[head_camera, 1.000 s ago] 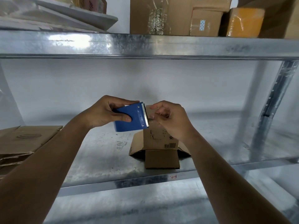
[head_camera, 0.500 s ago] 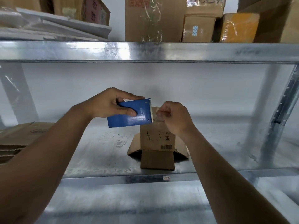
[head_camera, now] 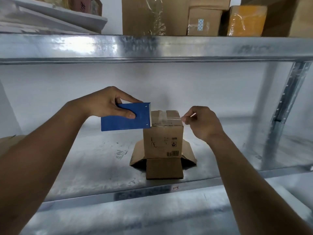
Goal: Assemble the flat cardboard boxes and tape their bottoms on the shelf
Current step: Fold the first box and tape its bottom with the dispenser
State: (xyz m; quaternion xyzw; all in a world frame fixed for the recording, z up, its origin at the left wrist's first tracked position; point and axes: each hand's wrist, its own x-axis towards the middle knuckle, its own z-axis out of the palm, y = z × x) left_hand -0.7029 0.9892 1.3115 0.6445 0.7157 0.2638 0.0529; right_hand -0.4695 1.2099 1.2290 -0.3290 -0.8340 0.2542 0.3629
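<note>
Your right hand [head_camera: 204, 123], right of centre, pinches the free end of a clear tape [head_camera: 166, 118] strip between thumb and fingertips. The strip runs level and leftward from that pinch to the toothed edge of the blue dispenser [head_camera: 126, 117], which your left hand [head_camera: 108, 102] grips, thumb on its face. So the tape's long axis lies left to right, just above the upturned bottom of the box [head_camera: 163, 141]; whether it touches the cardboard cannot be told. The box stands mid-frame on the metal shelf [head_camera: 84, 167], its lower flaps splayed out. Both hands flank it closely. Nothing blocks the way down. A flat cardboard [head_camera: 8, 141] piece shows at the left edge; parcels [head_camera: 203, 21] fill the upper shelf.
</note>
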